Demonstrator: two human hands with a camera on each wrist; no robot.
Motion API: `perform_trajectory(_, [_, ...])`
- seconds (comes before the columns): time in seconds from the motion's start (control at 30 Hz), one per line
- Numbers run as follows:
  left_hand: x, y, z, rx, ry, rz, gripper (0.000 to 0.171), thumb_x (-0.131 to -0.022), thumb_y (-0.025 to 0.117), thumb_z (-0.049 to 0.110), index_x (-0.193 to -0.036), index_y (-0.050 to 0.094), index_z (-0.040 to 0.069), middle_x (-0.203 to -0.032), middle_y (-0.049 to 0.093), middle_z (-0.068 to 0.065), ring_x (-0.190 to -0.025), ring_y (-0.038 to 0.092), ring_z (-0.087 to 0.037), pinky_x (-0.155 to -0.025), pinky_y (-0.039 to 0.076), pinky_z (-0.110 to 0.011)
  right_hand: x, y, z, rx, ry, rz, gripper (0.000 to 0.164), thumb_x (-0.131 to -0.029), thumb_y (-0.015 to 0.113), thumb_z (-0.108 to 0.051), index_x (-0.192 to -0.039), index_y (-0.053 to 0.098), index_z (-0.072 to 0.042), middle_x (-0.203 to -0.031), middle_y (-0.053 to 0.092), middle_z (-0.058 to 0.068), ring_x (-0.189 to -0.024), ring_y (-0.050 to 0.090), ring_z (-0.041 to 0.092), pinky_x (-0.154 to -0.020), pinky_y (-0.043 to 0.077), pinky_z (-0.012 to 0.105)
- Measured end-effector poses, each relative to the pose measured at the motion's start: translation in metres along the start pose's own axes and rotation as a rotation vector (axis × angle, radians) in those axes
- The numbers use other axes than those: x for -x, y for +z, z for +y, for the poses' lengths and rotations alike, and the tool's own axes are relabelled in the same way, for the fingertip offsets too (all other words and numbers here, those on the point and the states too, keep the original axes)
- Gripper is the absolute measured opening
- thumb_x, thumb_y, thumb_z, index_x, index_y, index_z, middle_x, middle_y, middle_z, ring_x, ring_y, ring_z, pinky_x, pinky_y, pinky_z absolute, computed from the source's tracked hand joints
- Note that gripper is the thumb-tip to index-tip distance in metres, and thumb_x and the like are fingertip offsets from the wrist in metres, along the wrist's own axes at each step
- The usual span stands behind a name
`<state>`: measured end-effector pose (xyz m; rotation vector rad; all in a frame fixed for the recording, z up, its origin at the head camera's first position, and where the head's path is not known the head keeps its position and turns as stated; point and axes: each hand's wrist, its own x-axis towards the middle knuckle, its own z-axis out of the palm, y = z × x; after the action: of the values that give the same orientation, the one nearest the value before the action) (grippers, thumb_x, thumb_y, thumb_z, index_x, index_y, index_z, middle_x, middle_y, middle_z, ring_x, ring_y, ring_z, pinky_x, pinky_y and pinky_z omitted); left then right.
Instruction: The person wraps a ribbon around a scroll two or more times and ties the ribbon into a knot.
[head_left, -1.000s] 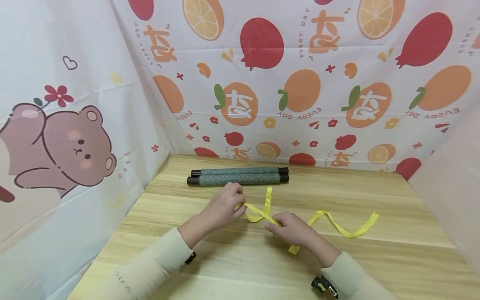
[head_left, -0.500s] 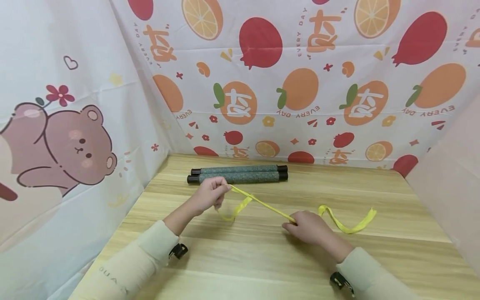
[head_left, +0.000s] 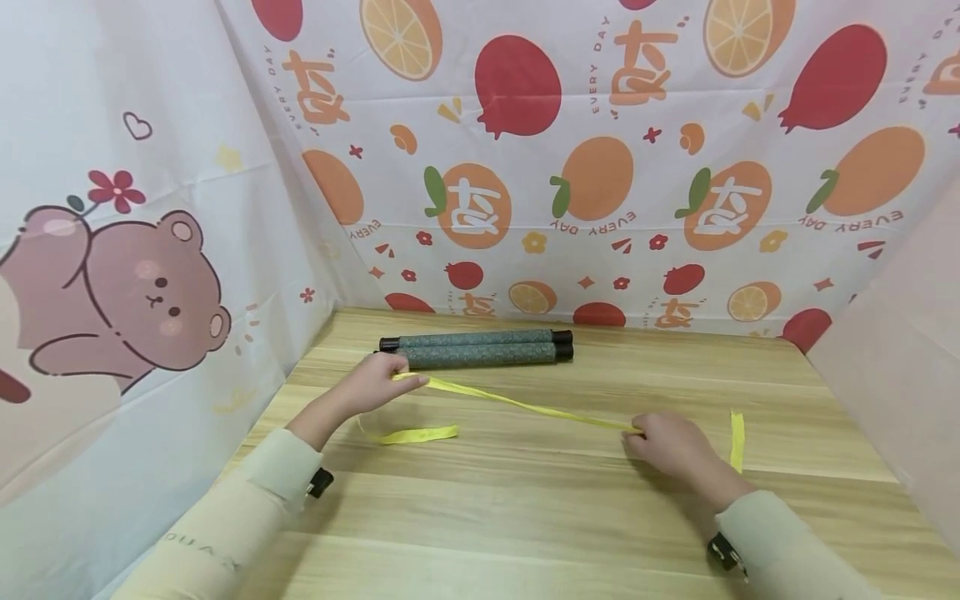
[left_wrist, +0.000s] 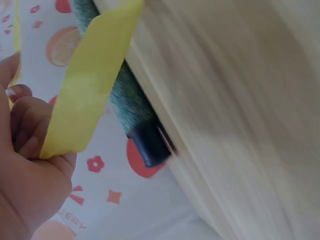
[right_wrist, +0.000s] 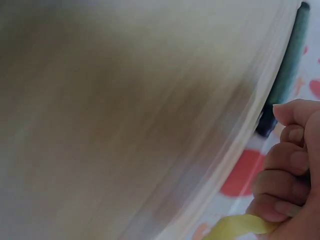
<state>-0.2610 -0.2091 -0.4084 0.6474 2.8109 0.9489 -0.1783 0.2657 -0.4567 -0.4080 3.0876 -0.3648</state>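
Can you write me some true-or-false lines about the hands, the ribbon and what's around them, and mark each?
1. The left hand and right hand both hold the yellow ribbon. True.
2. Between the hands, the yellow ribbon forms a bow. False: it runs nearly straight.
3. Two green rolls lie side by side on the table. True.
4. The visible ends of the green rolls are white. False: they are black.
5. Fruit is printed on the cloth behind the table. True.
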Motion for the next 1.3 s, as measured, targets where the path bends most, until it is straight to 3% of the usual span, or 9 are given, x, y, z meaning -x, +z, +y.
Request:
perform_trajectory(0.23, [0.009, 0.0, -0.02, -0.14, -0.057, -0.082, 0.062, -0.086, 0.059, 0.068, -0.066, 0.033, 0.014, -0.059, 0.022, 0.005, -0.053, 0.02, -0.013, -0.053, 0.027, -0.028, 0.005, -0.009, 0.039, 0.109, -0.002, 0.051, 0.038, -0.09, 0.061, -0.028, -0.059, 0.04, -0.02, -0.056, 0.038, -0.003, -0.055, 0.039, 0.015, -0.053, 0.035, 0.033])
perform_trajectory(0.4, [0.012, -0.004, -0.029, -0.158, -0.074, -0.083, 0.063, -0.086, 0.057, 0.069, -0.064, 0.033, 0.015, -0.058, 0.023, 0.005, -0.052, 0.021, -0.012, -0.053, 0.029, -0.029, 0.01, -0.015, 0.069, 0.154, -0.001, 0.061, 0.033, -0.087, 0.06, -0.024, -0.059, 0.044, -0.022, -0.059, 0.044, -0.003, -0.057, 0.042, 0.016, -0.053, 0.037, 0.036])
perform_trajectory(0.63, [0.017, -0.011, -0.044, -0.206, -0.083, -0.081, 0.064, -0.086, 0.057, 0.069, -0.06, 0.035, 0.015, -0.057, 0.025, 0.006, -0.052, 0.022, -0.011, -0.053, 0.03, -0.027, 0.022, -0.02, 0.107, 0.154, 0.078, 0.048, 0.029, -0.087, 0.062, -0.026, -0.062, 0.048, -0.021, -0.062, 0.048, -0.001, -0.06, 0.046, 0.018, -0.057, 0.04, 0.038])
perform_trajectory(1.1, [0.026, -0.018, -0.063, -0.258, -0.064, -0.093, 0.065, -0.081, 0.064, 0.069, -0.062, 0.032, 0.016, -0.06, 0.023, 0.005, -0.054, 0.019, -0.011, -0.053, 0.025, -0.026, 0.046, -0.039, 0.154, 0.147, 0.145, 0.015, 0.026, -0.085, 0.062, -0.022, -0.064, 0.047, -0.02, -0.063, 0.046, -0.002, -0.06, 0.042, 0.018, -0.055, 0.035, 0.036])
perform_trajectory(1.3, [0.028, -0.025, -0.065, -0.242, -0.053, -0.145, 0.059, -0.08, 0.074, 0.056, -0.065, 0.033, 0.016, -0.061, 0.024, 0.005, -0.055, 0.021, -0.011, -0.054, 0.025, -0.025, 0.052, -0.044, 0.158, 0.162, 0.139, -0.041, 0.024, -0.084, 0.063, -0.023, -0.065, 0.049, -0.019, -0.065, 0.049, -0.001, -0.061, 0.042, 0.019, -0.053, 0.036, 0.037])
